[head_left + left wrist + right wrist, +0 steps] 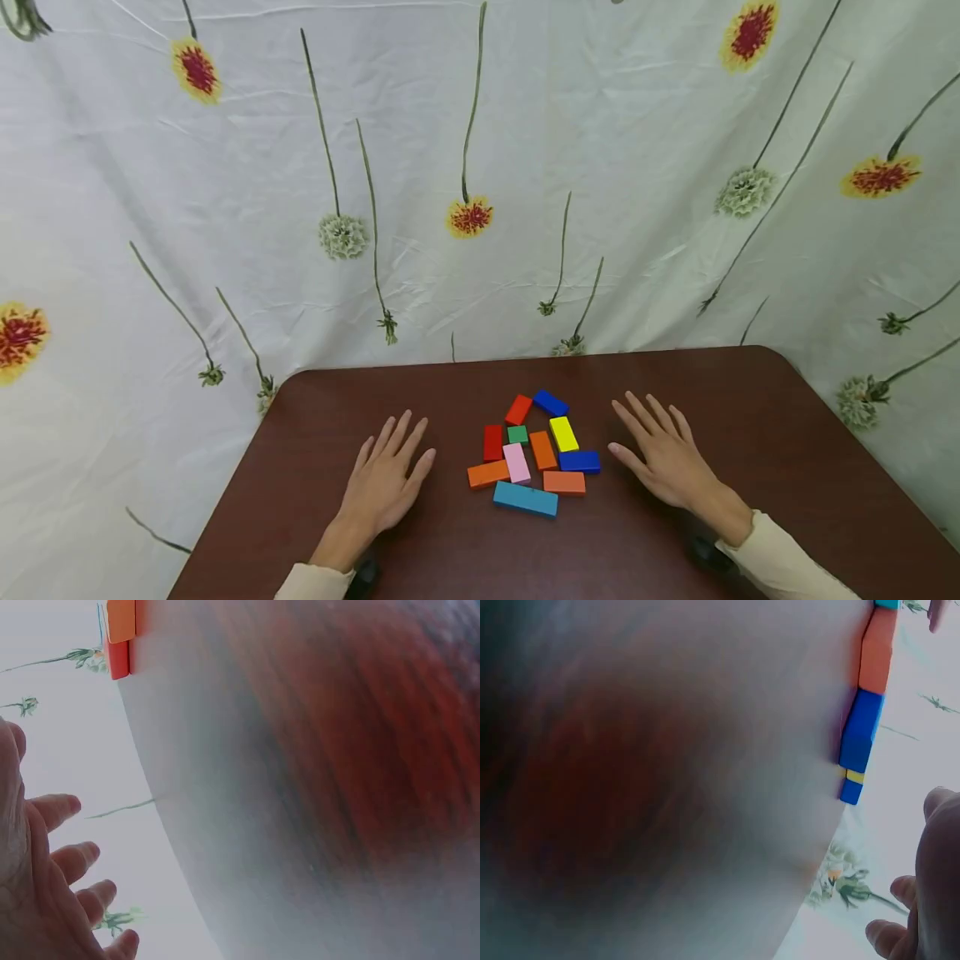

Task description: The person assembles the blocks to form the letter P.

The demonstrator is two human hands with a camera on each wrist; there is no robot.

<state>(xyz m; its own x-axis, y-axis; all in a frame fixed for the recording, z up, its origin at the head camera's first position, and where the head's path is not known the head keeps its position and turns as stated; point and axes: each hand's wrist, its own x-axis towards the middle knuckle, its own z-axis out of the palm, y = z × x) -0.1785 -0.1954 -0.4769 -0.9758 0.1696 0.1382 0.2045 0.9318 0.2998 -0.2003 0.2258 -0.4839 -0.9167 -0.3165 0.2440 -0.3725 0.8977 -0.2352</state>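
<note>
Several coloured blocks lie in a loose cluster on a dark brown table point(435, 550). Nearest the front is a long light-blue block point(526, 499), with an orange block point(488, 474) and a salmon block point(564, 483) behind it. A pink block point(516, 463), a green block point(517, 434), a yellow block point(564, 434) and a red block point(492, 442) sit further in. To the left of the cluster, my left hand point(382, 487) has its fingers straight and spread, holding nothing. My right hand point(667, 458) is likewise spread and bare on the other side, apart from the blue block point(580, 462).
A white cloth point(420, 275) printed with flowers hangs behind the table's far edge. Dark straps circle both wrists below the pale sleeves point(787, 558). In the right wrist view, a salmon block point(877, 652) and blue block point(862, 729) show along the table.
</note>
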